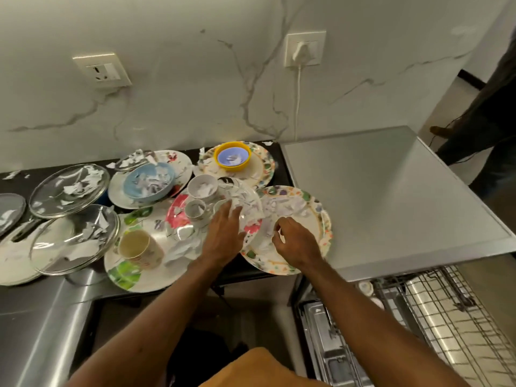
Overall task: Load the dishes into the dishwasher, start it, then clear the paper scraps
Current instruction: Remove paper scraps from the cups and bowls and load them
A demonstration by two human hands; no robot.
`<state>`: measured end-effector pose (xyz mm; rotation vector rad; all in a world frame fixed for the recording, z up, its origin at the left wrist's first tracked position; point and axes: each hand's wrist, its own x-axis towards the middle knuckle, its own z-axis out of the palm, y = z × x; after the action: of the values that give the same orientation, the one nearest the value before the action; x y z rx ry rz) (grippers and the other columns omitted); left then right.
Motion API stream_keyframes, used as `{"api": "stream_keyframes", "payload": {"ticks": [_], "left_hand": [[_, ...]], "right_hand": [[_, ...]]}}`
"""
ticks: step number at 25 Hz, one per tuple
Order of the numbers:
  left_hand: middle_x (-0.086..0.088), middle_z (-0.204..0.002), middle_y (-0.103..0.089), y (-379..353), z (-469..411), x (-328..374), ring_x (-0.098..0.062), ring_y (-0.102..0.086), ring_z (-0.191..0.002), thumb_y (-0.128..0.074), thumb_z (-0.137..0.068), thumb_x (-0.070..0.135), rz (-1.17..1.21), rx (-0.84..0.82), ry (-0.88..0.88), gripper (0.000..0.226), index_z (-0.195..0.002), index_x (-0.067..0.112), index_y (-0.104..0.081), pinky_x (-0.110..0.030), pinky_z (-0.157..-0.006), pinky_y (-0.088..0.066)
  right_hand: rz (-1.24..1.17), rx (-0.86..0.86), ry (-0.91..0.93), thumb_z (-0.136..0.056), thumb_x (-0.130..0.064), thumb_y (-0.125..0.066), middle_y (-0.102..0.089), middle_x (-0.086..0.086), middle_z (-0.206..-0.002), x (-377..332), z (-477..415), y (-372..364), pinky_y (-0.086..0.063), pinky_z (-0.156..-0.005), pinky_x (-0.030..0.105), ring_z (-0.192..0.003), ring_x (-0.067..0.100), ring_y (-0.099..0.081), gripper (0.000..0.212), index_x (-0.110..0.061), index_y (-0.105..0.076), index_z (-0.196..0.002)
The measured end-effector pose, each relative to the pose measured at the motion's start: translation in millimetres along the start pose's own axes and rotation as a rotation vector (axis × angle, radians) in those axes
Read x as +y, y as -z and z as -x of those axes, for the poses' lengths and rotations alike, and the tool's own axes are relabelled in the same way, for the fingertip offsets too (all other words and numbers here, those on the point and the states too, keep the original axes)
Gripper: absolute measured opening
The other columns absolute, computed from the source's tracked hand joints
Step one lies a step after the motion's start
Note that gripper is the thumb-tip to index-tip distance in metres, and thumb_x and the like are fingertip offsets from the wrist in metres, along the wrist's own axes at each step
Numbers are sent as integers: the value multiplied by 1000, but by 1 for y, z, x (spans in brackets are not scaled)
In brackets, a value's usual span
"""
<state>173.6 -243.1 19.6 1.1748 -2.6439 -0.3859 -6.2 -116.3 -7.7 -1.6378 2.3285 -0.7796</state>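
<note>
Left hand (224, 234) lies flat, fingers straight, on a clear glass dish (247, 199) that sits on the red-flowered plate (176, 216). Right hand (297, 243) is over the speckled plate (325, 219), fingers curled among paper scraps (280, 204); whether it grasps any cannot be determined. The dishwasher rack (452, 311) stands pulled out at lower right, beneath the steel top (391, 191).
</note>
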Motion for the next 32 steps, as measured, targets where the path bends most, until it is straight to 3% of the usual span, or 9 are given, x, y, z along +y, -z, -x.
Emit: {"api": "stream_keyframes", "payload": {"ticks": [7, 11, 14, 16, 19, 22, 26, 29, 32], "left_hand": [[-15, -163, -33, 9, -23, -44, -34, -36, -147, -78, -89, 26, -133, -106, 48, 56, -139, 14, -56, -46, -115, -36], [-10, -163, -38, 8, -38, -50, -29, -38, -147, -71, -94, 23, -188, -74, 19, 34, -126, 13, -69, -49, -112, -40], [-10, -155, -49, 18, -42, -48, -34, -46, -140, -77, -89, 18, -98, 28, -44, 35, -124, 13, -71, -51, -106, -48], [-9, -141, -62, 26, -43, -40, -34, -56, -128, -82, -85, 15, 34, 130, -137, 31, -116, 12, -75, -48, -101, -51], [-1, -120, -72, 33, -39, -15, -22, -62, -111, -80, -89, 22, 348, 122, -180, 24, -111, 14, -76, -33, -95, -46], [8, -108, -75, 35, -33, 12, -6, -67, -99, -69, -99, 29, 616, -79, -167, 17, -112, 19, -76, -27, -88, -50], [13, -101, -69, 35, -36, 29, -4, -63, -98, -65, -100, 41, 625, -287, -387, 19, -91, 32, -79, -17, -85, -46], [11, -92, -74, 23, -44, 31, -3, -63, -95, -61, -97, 57, 344, -158, -477, 34, -83, 31, -80, -32, -99, -45], [10, -98, -78, 26, -42, 47, -1, -65, -108, -56, -92, 68, 334, -261, -267, 43, -86, 34, -81, -38, -107, -42]], "right_hand": [[-68, -24, -15, -98, -33, -59, -61, -8, -99, -33, -25, -16, -53, -70, 38, -82, 14, -59, 9, -25, -59, -103], [-153, 21, -101, -98, -35, -62, -60, -14, -95, -35, -30, -15, -53, -69, 30, -79, 7, -59, 8, -28, -61, -101], [-312, 116, -173, -99, -33, -65, -65, -16, -91, -40, -30, -10, -54, -69, 23, -79, 6, -63, 5, -28, -64, -99], [-490, 179, -260, -100, -35, -66, -69, -15, -96, -42, -29, -9, -56, -75, 23, -85, 6, -67, 9, -27, -67, -104], [-970, 119, -497, -104, -48, -57, -73, -11, -113, -56, -31, -1, -61, -92, 39, -100, 10, -73, 31, -27, -66, -125], [-1377, 40, -646, -112, -42, -39, -80, -3, -102, -69, -33, 13, -62, -81, 36, -90, 16, -75, 35, -26, -70, -119], [-1333, 4, -654, -111, -53, -32, -78, 11, -94, -53, -26, 25, -49, -58, 31, -75, 24, -68, 55, -16, -71, -121], [-1157, 48, -619, -112, -54, -25, -67, 7, -66, -35, -22, 22, -44, -51, 31, -56, 19, -59, 63, -11, -72, -113], [-1013, 133, -578, -109, -61, -27, -69, 8, -71, -22, -20, 13, -48, -54, 32, -61, 21, -63, 66, -9, -67, -114]]}}
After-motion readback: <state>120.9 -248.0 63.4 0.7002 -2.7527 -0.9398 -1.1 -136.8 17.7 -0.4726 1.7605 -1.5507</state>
